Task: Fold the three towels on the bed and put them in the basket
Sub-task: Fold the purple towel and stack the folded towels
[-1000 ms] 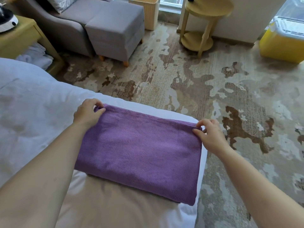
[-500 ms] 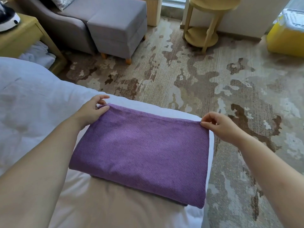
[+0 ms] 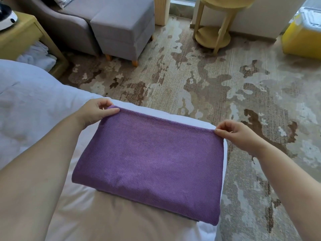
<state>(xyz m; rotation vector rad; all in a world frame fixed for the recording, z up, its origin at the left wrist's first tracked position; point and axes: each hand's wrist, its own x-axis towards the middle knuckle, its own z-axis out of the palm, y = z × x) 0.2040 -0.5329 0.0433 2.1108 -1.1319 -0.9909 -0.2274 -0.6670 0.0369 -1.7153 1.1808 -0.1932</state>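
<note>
A folded purple towel [image 3: 152, 162] lies on the corner of the white bed [image 3: 34, 105]. My left hand [image 3: 94, 113] pinches its far left corner between thumb and fingers. My right hand [image 3: 236, 133] pinches the far right corner, and the far edge is raised a little off the bed. A thin dark strip, perhaps another towel, shows under the purple towel's near edge. A pale wicker basket [image 3: 161, 9] stands on the floor at the top, beside the ottoman.
Patterned carpet [image 3: 208, 80] covers the floor beyond the bed. A grey armchair and ottoman [image 3: 121, 30] stand at the top left, a yellow bedside table [image 3: 22, 37] at far left, a round yellow side table [image 3: 217, 25] at top, a yellow bin [image 3: 302, 37] top right.
Both hands went from resting on the towel's far corners to pinching them and lifting the far edge slightly. The view has tilted down a little.
</note>
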